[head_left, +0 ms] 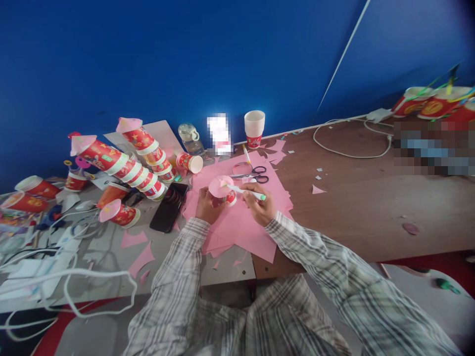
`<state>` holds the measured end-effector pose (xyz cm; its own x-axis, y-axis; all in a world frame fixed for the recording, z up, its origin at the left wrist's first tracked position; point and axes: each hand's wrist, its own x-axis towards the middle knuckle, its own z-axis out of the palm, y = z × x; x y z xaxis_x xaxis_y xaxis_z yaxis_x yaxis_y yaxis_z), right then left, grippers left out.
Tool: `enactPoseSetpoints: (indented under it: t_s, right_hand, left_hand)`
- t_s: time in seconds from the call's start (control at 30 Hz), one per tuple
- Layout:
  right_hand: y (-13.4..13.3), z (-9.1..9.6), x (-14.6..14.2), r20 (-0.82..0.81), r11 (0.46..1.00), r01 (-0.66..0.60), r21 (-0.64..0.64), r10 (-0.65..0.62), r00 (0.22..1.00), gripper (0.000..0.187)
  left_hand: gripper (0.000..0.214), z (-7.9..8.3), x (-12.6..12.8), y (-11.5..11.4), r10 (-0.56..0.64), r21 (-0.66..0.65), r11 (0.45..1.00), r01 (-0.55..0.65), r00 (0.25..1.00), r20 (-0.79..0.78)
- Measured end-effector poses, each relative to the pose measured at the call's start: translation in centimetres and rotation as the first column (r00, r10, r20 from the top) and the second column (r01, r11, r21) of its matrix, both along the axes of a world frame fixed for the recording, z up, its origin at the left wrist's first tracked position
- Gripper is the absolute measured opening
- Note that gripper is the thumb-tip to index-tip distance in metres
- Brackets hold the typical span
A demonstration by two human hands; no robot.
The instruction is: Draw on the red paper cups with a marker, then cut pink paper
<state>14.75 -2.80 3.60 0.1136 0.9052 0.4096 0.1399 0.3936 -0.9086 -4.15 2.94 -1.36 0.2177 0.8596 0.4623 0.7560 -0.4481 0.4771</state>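
My left hand point(208, 206) is closed around a red paper cup point(230, 199) capped with a pink paper cone point(218, 186). Between the fingers of my right hand point(260, 203) is a white marker point(254, 194) with a green end; its tip meets the cone, where a small greenish mark shows. Both hands are above a stack of pink paper sheets point(237, 232). Just beyond my right hand, black-handled scissors point(256, 175) rest on the paper, beside a white marker with a yellow end point(246, 154).
Stacked red cups with pink cone tops point(118, 163) stand to the left, near a black phone point(169, 207). At the back are a water bottle point(191, 140), a lit, blurred screen point(219, 133) and nested cups point(254, 128). White cables point(100, 277) cross the left side; pink scraps point(141, 259) lie around.
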Motion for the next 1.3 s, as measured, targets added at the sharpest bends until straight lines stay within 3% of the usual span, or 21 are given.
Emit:
enactPoseSetpoints:
  t_s: [0.13,0.27,1.13,1.3]
  right_hand:
    - [-0.07,0.08,0.0,0.032,0.998,-0.049,0.025,0.048,0.998,0.025]
    - [0.0,0.13,0.01,-0.012,1.0,-0.007,0.0,0.007,1.0,0.024]
    - [0.3,-0.48,-0.01,-0.034,0.998,-0.066,0.002,0.066,0.997,0.026]
    - [0.34,-0.45,0.05,-0.048,0.999,-0.029,-0.026,0.028,0.998,0.026]
  left_hand:
    - [0.068,0.04,0.0,0.01,-0.01,-0.014,1.0,0.011,1.0,0.028]
    - [0.07,0.09,0.03,0.0,-0.019,-0.025,0.999,0.02,0.999,0.044]
    - [0.062,0.67,0.56,-0.43,0.014,-0.055,0.998,-0.009,0.997,0.082]
    - [0.062,0.85,0.61,-0.45,0.011,-0.071,0.997,-0.005,0.996,0.093]
